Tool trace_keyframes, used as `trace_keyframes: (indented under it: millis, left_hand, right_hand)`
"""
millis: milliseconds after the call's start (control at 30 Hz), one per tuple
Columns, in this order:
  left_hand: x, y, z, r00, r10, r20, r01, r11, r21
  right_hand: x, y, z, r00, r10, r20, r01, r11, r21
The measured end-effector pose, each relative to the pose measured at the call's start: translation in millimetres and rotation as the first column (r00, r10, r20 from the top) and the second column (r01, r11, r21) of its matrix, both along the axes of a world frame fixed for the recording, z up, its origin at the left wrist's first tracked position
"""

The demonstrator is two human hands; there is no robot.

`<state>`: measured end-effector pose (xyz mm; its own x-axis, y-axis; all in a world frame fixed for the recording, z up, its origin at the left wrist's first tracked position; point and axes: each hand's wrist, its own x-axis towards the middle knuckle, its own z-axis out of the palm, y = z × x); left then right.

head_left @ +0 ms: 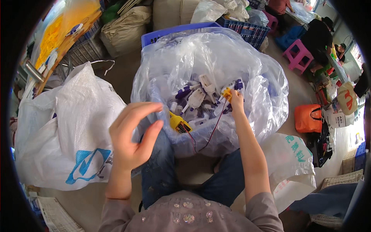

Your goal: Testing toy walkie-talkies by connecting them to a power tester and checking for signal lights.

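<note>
My right hand [237, 103] reaches into a clear plastic liner bag and grips a yellow plastic piece [227, 94], close to white and purple plastic parts. Red and dark wires [211, 135] sag from it to a yellow and black plastic case [179, 123], which rests at the near left edge of the bag. Left of that case, my left hand [133, 135] is raised with thumb and fingers apart and holds nothing. Several white plastic housings [196, 98] with purple parts lie heaped in the bag.
The clear bag [201, 50] lines a blue crate [179, 29] between my knees. A white woven sack [73, 120] stands on the left, another sack [288, 166] on the right. Farther right are an orange bag [308, 118] and a pink stool [298, 56]. Other people sit at the upper right.
</note>
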<state>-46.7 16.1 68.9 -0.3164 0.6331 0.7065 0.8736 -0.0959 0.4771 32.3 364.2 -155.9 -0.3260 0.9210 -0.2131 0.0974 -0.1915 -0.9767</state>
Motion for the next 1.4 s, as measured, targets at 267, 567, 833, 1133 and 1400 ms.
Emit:
trace_keyframes:
  millis: [267,567,833,1133,1400]
  left_hand:
    - [-32,66,-97,0.155,-0.167,0.974,0.231,0.964,0.129]
    - [-23,94,-115,-0.509,-0.103,0.854,0.506,0.767,0.394]
    - [-21,92,-110,-0.455,-0.155,0.877,0.236,0.929,0.286]
    - [-14,88,-111,-0.439,-0.1,0.893,0.306,0.918,0.253]
    - [-4,97,-130,-0.185,-0.111,0.977,0.131,0.982,0.136]
  right_hand:
    - [21,-88,130,0.684,0.276,-0.676,-0.537,0.817,-0.211]
    - [20,-118,116,0.85,0.471,-0.234,-0.386,0.861,0.33]
    - [26,-155,139,0.848,0.529,0.016,-0.482,0.758,0.439]
    - [24,-161,135,0.798,0.416,0.435,-0.56,0.249,0.79]
    - [15,-168,116,0.882,0.247,0.403,-0.462,0.276,0.843]
